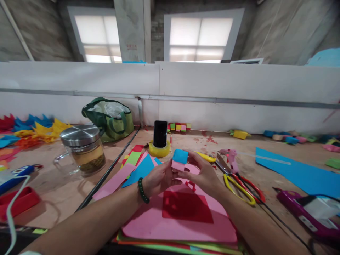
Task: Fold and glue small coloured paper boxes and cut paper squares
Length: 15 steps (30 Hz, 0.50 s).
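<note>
Between my two hands, above the stack of coloured sheets, is a small box-shaped paper piece [180, 159] with a blue top and pink sides. My left hand [160, 177], with a dark bead bracelet at the wrist, grips its left side. The fingers of my right hand [205, 173] close on its right side and lower edge. Below them a red rectangle [187, 207] lies on a pink sheet [148, 223]. Small red cut pieces [191, 185] sit just under my right hand.
Right of my hands lie scissors with yellow handles [237, 189], red-handled scissors [259, 194], a pink glue gun [232, 159] and a purple tool [300, 212]. A phone [160, 134] stands in a yellow tape roll [159, 148]. Leftward are a glass tea mug [87, 156] and a green bag [117, 124].
</note>
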Motion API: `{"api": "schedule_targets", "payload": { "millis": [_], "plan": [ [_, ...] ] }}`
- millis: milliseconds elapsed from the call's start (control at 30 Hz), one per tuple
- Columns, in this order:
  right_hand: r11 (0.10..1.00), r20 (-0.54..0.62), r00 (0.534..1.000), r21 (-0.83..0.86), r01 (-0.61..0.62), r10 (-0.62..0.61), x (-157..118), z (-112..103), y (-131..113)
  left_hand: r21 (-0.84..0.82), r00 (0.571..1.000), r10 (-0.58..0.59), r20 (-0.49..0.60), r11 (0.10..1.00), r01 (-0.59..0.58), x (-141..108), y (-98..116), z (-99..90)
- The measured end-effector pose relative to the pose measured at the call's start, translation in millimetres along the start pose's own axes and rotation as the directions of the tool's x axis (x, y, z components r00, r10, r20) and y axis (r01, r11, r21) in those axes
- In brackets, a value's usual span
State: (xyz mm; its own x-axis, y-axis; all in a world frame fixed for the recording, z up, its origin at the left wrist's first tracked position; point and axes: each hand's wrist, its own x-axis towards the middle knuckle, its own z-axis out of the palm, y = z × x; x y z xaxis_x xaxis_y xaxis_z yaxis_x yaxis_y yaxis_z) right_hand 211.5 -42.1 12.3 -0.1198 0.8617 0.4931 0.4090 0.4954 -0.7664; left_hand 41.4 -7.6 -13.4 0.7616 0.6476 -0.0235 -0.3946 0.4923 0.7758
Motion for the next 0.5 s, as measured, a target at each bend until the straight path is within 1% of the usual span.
{"api": "schedule_targets", "payload": {
  "millis": [100, 167, 200, 267, 333, 400, 500],
  "plan": [
    [0.999, 0.095, 0.995, 0.042, -0.003, -0.001, 1.6, -8.4, -1.1, 0.070, 0.997, -0.048, 0.057, 0.997, 0.044, 2.1, 5.9, -10.2],
    [0.998, 0.199, 0.980, 0.059, -0.009, -0.003, 2.3, -14.2, -2.1, 0.143, 0.997, -0.023, 0.077, 0.990, 0.012, 2.7, 12.4, -18.5],
    [0.997, 0.268, 0.963, 0.078, -0.030, 0.008, 2.7, -16.9, -2.7, 0.189, 0.996, 0.007, 0.087, 0.982, -0.023, 2.5, 16.2, -22.2],
    [0.984, 0.408, 0.912, 0.140, -0.110, 0.044, 4.3, -21.8, -4.0, 0.294, 0.989, 0.052, 0.141, 0.951, -0.092, 0.7, 24.7, -27.3],
    [0.957, 0.528, 0.846, 0.205, -0.207, 0.070, 6.3, -25.7, -4.9, 0.414, 0.974, 0.057, 0.220, 0.898, -0.147, -2.1, 33.2, -28.6],
    [0.927, 0.599, 0.795, 0.235, -0.294, 0.100, 7.8, -27.8, -4.4, 0.555, 0.959, 0.028, 0.284, 0.810, -0.188, -4.9, 39.8, -27.1],
    [0.875, 0.656, 0.738, 0.250, -0.414, 0.161, 7.9, -26.8, 0.3, 0.715, 0.951, -0.032, 0.308, 0.667, -0.210, -7.1, 44.4, -24.4]
  ]
}}
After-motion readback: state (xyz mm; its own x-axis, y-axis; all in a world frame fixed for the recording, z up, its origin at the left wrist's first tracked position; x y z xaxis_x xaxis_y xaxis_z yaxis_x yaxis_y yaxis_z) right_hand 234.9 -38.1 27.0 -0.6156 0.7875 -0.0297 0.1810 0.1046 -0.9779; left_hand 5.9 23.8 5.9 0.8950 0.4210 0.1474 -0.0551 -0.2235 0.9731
